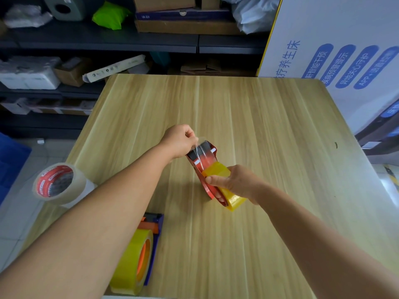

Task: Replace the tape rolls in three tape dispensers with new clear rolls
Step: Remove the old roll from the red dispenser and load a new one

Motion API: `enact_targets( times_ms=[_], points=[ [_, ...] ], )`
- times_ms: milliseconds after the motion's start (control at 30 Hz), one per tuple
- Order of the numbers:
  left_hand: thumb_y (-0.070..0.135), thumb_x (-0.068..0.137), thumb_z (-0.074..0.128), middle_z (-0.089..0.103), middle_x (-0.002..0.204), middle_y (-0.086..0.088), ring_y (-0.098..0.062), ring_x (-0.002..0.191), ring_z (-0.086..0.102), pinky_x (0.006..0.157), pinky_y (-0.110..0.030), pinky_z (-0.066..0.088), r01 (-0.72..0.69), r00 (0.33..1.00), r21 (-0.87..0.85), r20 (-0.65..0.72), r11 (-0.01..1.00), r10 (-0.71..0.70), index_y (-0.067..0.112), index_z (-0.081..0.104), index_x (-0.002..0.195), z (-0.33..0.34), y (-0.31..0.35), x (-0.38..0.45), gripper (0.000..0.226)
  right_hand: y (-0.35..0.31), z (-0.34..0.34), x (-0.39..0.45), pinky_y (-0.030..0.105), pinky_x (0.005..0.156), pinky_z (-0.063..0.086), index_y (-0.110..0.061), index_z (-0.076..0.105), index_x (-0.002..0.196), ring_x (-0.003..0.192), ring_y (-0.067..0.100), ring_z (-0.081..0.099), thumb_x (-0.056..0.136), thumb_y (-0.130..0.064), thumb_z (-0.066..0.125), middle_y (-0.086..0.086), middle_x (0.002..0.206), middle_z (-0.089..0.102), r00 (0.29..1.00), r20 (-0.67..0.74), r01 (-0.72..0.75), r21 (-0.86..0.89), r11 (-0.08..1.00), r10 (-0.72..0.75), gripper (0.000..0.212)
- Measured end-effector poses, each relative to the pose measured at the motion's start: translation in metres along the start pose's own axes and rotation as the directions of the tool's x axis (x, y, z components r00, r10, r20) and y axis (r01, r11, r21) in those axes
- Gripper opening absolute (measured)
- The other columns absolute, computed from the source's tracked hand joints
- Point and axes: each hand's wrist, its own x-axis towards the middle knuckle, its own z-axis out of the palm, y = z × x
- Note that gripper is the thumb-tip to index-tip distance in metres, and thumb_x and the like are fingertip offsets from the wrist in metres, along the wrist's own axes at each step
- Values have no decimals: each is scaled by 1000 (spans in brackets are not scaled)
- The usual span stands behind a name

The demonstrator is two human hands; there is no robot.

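A red tape dispenser point(203, 160) with a yellowish roll point(232, 197) in it is held just above the wooden table point(259, 126). My right hand point(235, 182) grips the roll and the dispenser's body. My left hand point(180, 140) pinches the free end of the tape point(201, 145) stretched over the dispenser's front end. A blue dispenser point(154, 238) with an orange hub and a yellowish roll point(131, 262) lies at the near left, partly under my left forearm. A clear roll with a red core point(57, 183) rests at the table's left edge.
Dark shelves point(108, 39) with boxes and bags stand behind the table. A large white printed box point(336, 61) rises at the right. A blue crate point(10, 160) sits on the floor at the left.
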Motion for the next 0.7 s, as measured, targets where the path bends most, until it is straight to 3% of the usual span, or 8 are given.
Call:
enact_targets(
  times_ms=[100, 267, 333, 433, 567, 700],
  points=[
    [8, 89, 54, 70, 87, -7, -23, 85, 68, 80, -44, 58, 54, 998, -63, -9, 997, -55, 14, 52, 76, -1, 0, 1, 15, 0, -1, -1, 40, 84, 52, -14, 63, 100, 88, 23, 66, 63, -73, 66, 6, 94, 70, 1000, 2, 17, -5, 1000, -17, 69],
    [3, 94, 42, 66, 98, -16, -29, 90, 68, 82, -45, 57, 173, 983, -229, -13, 958, -181, 13, 43, 76, -2, 2, 0, 21, 0, -3, -3, 41, 81, 53, -16, 63, 74, 75, 24, 69, 67, -77, 59, 5, 73, 71, 996, 17, 92, 17, 996, -92, 61],
    [2, 95, 39, 66, 102, -18, -30, 92, 68, 81, -45, 57, 184, 982, -243, -6, 952, -191, 13, 42, 77, -4, 3, 0, 21, -1, -4, -3, 37, 76, 54, -17, 63, 76, 74, 21, 68, 70, -73, 60, 3, 74, 71, 996, -3, 87, 11, 996, -87, 57],
    [4, 97, 35, 67, 102, -17, -28, 88, 69, 70, -36, 57, 194, 978, -309, -12, 931, -208, 11, 42, 84, -11, 7, 2, 16, -2, -6, -6, 30, 64, 53, -14, 65, 75, 59, 15, 65, 77, -56, 68, 0, 64, 69, 989, 43, 139, 108, 984, -144, 42],
    [12, 100, 33, 68, 101, -13, -24, 85, 69, 66, -31, 55, 105, 994, -273, -2, 956, -110, 13, 41, 89, -21, 22, 4, 14, -3, -7, -7, 34, 70, 56, -6, 67, 92, 64, 20, 66, 79, -35, 74, 8, 74, 71, 977, 101, 158, 264, 951, -190, 33],
    [20, 99, 33, 68, 101, -15, -30, 92, 67, 78, -46, 56, -63, 997, -167, 29, 984, 68, 17, 40, 87, -23, 42, 0, 14, -13, -7, -8, 24, 52, 52, -7, 66, 75, 54, 18, 64, 79, -47, 71, 7, 64, 69, 979, 92, 128, 402, 906, -179, 40]
  ],
)
